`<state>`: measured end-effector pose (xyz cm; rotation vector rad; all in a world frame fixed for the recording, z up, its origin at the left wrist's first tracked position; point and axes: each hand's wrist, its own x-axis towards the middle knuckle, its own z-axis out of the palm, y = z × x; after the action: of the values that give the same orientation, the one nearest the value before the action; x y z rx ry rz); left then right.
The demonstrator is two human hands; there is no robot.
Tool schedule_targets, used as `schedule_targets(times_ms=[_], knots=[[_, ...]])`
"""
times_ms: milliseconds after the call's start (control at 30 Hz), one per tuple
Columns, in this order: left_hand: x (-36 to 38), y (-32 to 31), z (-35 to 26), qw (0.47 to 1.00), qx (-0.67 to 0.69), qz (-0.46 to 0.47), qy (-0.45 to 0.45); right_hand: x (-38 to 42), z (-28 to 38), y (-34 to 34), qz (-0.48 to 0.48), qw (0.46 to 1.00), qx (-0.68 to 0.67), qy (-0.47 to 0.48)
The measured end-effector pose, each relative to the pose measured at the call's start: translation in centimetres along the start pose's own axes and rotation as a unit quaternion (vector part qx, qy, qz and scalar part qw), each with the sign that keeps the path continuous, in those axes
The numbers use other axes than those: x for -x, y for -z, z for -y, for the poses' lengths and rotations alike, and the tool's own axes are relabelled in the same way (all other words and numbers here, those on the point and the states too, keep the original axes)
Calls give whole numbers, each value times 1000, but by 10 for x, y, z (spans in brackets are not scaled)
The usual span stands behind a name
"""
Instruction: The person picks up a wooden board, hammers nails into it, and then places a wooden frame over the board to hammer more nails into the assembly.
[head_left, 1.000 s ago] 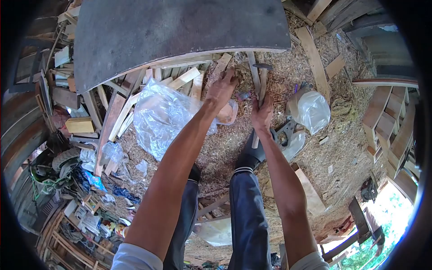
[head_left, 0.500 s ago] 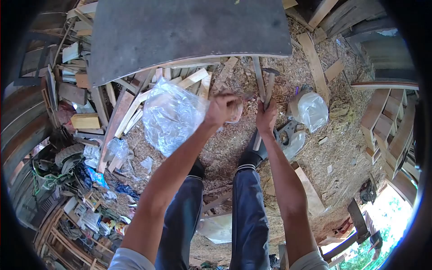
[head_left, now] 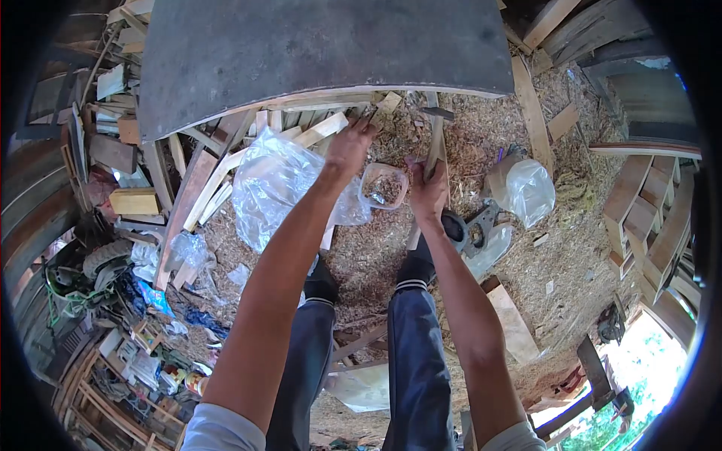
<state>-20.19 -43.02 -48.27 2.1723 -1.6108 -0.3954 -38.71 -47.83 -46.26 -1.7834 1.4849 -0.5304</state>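
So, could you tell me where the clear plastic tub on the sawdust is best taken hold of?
Grip the clear tub by its rim, from above. It sits upright and open-topped on the sawdust between the left hand and the right hand, which holds the hammer. The crumpled plastic bag crowds its left side, so a grip across the right rim looks freest.

A rough woodworking workshop: sawdust floor (head_left: 451, 135), offcut planks (head_left: 226, 173) piled under a dark worktop (head_left: 316, 52), wooden crates (head_left: 647, 210), cluttered shelves (head_left: 135, 361).

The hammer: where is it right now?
In the head view the hammer is just right of centre, gripped upright in the right hand, its head just below the dark panel's edge, beside the small clear container.
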Motion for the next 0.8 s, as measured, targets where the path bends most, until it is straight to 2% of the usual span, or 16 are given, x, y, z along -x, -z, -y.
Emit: schedule_targets(times_ms=[67,133,200,233,300,333,433,500,600,667,700,800], knots=[[-1,-4,6,994,-76,73,-15,1,1,-1,37,999,1,-20],[-2,-3,5,995,-65,78,-15,8,-4,-6,16,999,12,-30],[-2,-2,6,996,-25,84,8,15,-3,-5,43,997,-20,-64],[-3,-3,4,996,-26,84,6,18,-2,-3,41,997,-21,-64],[-3,-6,-6,990,97,102,27,21,6,4,79,996,-8,-42],[-4,-7,-11,990,97,103,25,21,2,2,77,996,-9,-43],[-3,-20,-18,985,48,96,-136,26,-16,-1,82,996,32,-33],[-8,-26,-17,982,32,91,-162,27,-20,4,95,995,-26,-28],[-1,-43,-8,978,20,85,-187,27,-31,10,80,997,7,-18],[-2,-51,5,931,-191,19,-310,26,-30,15,67,997,7,-22],[-5,-50,4,930,-192,19,-313,23,-27,17,53,998,8,-25],[-17,-27,-13,969,-54,172,-170,20,-21,23,63,995,10,-70]])
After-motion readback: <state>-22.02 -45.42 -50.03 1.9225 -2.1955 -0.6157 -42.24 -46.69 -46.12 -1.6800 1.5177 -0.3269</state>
